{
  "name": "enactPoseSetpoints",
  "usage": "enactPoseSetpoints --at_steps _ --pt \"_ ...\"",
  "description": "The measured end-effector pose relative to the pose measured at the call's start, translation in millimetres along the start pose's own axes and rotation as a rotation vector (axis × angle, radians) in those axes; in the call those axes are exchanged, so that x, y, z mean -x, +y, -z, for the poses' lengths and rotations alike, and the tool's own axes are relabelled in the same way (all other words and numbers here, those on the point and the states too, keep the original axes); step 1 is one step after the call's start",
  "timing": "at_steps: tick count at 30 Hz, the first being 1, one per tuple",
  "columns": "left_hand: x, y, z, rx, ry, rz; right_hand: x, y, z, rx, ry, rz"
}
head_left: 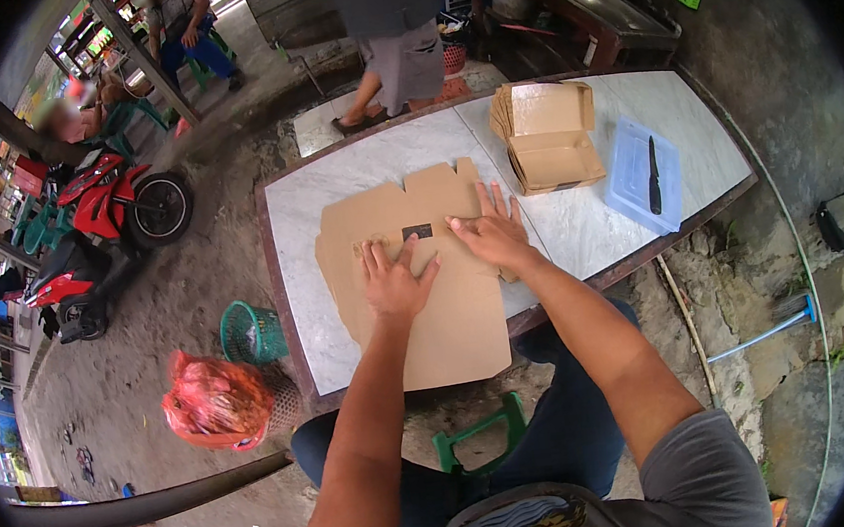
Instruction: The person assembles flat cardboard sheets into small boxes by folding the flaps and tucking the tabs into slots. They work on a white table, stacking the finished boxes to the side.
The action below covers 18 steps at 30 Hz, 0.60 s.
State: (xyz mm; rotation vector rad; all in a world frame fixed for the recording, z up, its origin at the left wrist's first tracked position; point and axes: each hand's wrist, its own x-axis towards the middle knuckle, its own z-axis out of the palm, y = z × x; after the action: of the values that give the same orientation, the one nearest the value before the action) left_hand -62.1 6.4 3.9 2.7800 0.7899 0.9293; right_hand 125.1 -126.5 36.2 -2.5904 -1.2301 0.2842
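Note:
A flat brown cardboard box blank lies on the white tiled table, with more blanks showing under its left edge. My left hand rests on its middle with the fingers spread, beside a small dark printed patch. Farther right, my right hand presses on the blank near its right edge, fingers stretched out and thumb apart. Neither hand grips anything. Beyond my right hand stands a stack of folded brown cardboard boxes, the top one with its lid raised.
Right of the stack, a black-handled knife lies on a clear bluish plastic container. A green basket and an orange-red plastic bag stand left of the table. A person stands beyond it. A red motorcycle is parked at left.

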Motion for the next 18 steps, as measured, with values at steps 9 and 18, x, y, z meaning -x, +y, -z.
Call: enactPoseSetpoints --at_steps 9,18 --pt "0 1 6 -0.067 0.026 -0.007 20 18 36 0.101 -0.021 0.016" --pt "11 -6 -1 0.113 -0.083 -0.17 -8 28 9 -0.187 0.182 0.167"
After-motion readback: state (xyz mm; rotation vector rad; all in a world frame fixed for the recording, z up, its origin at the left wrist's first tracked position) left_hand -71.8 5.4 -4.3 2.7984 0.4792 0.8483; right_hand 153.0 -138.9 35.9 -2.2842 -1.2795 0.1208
